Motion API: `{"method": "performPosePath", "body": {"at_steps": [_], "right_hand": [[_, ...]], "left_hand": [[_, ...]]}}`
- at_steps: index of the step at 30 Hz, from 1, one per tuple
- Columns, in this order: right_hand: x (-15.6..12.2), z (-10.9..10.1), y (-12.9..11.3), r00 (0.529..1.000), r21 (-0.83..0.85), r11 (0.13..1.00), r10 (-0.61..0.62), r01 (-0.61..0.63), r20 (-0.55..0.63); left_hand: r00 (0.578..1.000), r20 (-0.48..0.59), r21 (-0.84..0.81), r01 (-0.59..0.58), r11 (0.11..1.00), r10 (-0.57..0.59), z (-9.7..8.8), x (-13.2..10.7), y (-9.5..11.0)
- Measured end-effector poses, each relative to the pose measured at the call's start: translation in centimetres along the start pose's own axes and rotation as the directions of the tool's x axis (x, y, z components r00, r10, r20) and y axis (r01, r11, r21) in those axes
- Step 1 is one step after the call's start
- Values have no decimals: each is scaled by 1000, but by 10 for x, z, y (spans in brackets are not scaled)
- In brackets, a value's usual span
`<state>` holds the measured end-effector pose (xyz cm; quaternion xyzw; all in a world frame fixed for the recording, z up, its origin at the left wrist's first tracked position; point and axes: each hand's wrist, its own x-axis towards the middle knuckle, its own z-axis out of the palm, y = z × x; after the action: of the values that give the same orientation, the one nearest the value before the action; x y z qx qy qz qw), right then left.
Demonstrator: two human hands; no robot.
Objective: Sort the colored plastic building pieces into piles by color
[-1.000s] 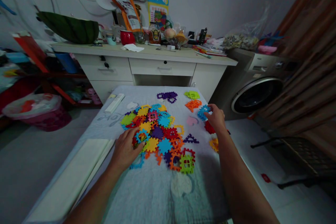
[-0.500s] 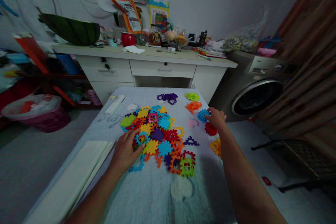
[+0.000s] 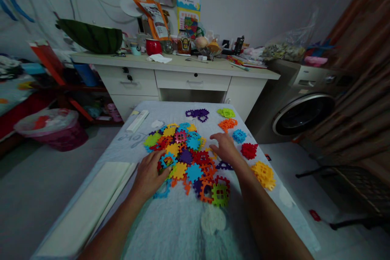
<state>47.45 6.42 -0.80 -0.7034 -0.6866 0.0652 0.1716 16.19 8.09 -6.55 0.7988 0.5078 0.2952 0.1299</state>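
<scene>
A mixed heap of colourful notched plastic building pieces (image 3: 185, 156) lies in the middle of the cloth-covered table. My left hand (image 3: 151, 172) rests on the heap's left edge, thumb and fingers apart around a blue square-holed piece (image 3: 167, 160). Over the right edge hovers my right hand (image 3: 224, 147), fingers spread and nothing seen in them. It partly covers a purple triangle piece (image 3: 224, 165). Sorted by colour along the right side lie small groups: green pieces (image 3: 226, 113), orange pieces (image 3: 227, 124), blue pieces (image 3: 239, 135), red pieces (image 3: 249, 150) and yellow pieces (image 3: 263, 175). Purple pieces (image 3: 198, 114) sit at the back.
A white folded sheet (image 3: 88, 207) lies along the table's left side, with a long white box (image 3: 137, 121) farther back. Behind stands a white desk (image 3: 131, 83) holding a watermelon half (image 3: 89, 36) and jars. A washing machine (image 3: 301, 101) is at right.
My right hand has moved left from the blue group to the heap's right edge, opening its fingers. The blue pieces stay behind. My left hand keeps its place; the view has shifted slightly.
</scene>
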Motion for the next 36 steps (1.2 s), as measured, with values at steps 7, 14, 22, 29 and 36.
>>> {"method": "performPosePath", "body": {"at_steps": [7,14,22,29,36], "right_hand": [[1,34,-38,993,54,992,-115,114,15],[2,38,-38,992,37,992,-118,119,-40],[-5,31,-31,985,112,985,-114,128,-128],[-4,25,-14,972,117,983,-113,139,-206],[-2,-12,47,867,-21,936,317,-351,-384]], "left_hand": [[1000,19,-24,-8,1000,8,-3,0,2],[1000,21,-16,-20,1000,20,0,-1,2],[1000,4,-33,-28,999,28,3,-1,-1],[1000,3,-20,-25,999,25,1,-1,1],[999,10,-14,-36,999,36,4,-2,-2]]}}
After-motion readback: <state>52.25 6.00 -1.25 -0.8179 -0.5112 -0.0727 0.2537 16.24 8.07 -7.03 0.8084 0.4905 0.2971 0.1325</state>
